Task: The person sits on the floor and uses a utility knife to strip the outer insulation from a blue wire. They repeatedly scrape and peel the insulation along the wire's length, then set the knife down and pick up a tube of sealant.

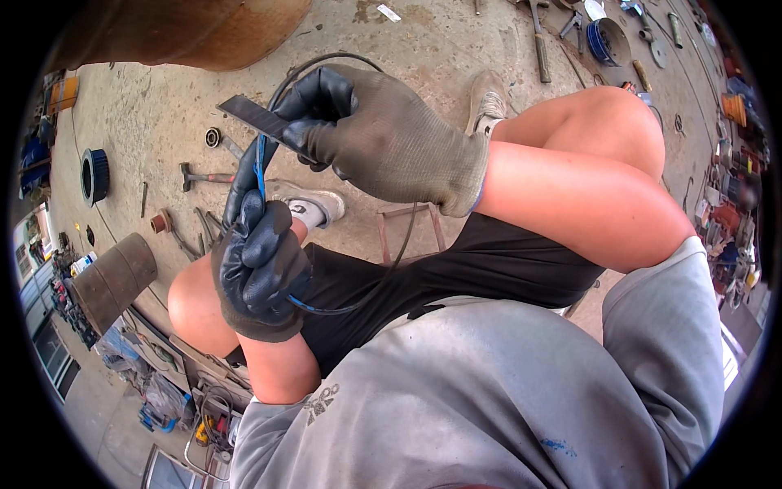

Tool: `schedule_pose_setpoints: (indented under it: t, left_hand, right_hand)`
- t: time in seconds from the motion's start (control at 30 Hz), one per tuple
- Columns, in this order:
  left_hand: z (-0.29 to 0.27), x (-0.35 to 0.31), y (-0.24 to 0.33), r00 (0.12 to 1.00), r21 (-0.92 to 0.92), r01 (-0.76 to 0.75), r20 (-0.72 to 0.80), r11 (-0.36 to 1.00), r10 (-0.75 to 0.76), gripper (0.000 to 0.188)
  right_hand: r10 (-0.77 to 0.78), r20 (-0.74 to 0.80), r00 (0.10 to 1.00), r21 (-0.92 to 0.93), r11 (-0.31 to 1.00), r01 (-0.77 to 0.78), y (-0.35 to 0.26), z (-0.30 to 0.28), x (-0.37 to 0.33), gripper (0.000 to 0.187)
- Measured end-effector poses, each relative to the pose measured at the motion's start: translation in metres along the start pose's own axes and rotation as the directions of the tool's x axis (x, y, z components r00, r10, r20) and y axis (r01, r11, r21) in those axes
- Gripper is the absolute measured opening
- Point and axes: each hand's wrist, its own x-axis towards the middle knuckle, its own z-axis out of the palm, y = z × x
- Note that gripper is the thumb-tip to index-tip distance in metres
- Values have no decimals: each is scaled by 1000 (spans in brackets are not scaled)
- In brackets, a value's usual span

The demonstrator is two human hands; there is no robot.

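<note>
Both my hands wear dark work gloves with black coated fingers. My right hand (383, 134) pinches a flat dark metal strip (247, 112), which sticks out to the left past the fingertips. My left hand (261, 261) is closed round a cable, with its index finger stretched up toward the strip. A blue length of the cable (260, 167) rises from the left fist to the strip and meets or passes behind it. The black part of the cable (346, 55) loops behind my right hand and hangs over my lap. Where the strip touches the cable is partly hidden by fingers.
On the concrete floor lie a hammer (208, 177), a bearing (213, 137) and a dark ring (94, 176). A rusty drum (187, 33) stands at the far left. Another hammer (540, 45) and a blue-rimmed ring (607, 42) lie at the far right. My knees flank the hands.
</note>
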Motion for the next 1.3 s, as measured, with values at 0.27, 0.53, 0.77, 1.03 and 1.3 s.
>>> schedule_pose_setpoints:
  t: [0.27, 0.53, 0.77, 1.03, 1.3]
  left_hand:
    - [-8, 3, -2, 997, -31, 0, 76, 1000, 2, 42]
    - [5, 0, -7, 998, 38, -36, -42, 999, 37, 49]
    - [-8, -3, -6, 999, 52, -50, -10, 997, 50, 51]
    - [-10, -6, -3, 999, 123, -53, -3, 991, 54, 71]
    - [-26, -17, 0, 991, 323, -69, -87, 944, 102, 80]
  right_hand:
    - [16, 40, 999, -93, 996, -13, -6, -2, -2, 26]
    - [33, 80, 996, -114, 993, -24, -7, -3, -3, 22]
    - [4, 105, 994, -151, 988, 12, -12, -4, -7, 23]
    - [-102, -57, 993, -128, 987, 94, -3, -1, -2, 20]
    - [-145, 40, 989, -172, 974, 150, -2, -4, -4, 22]
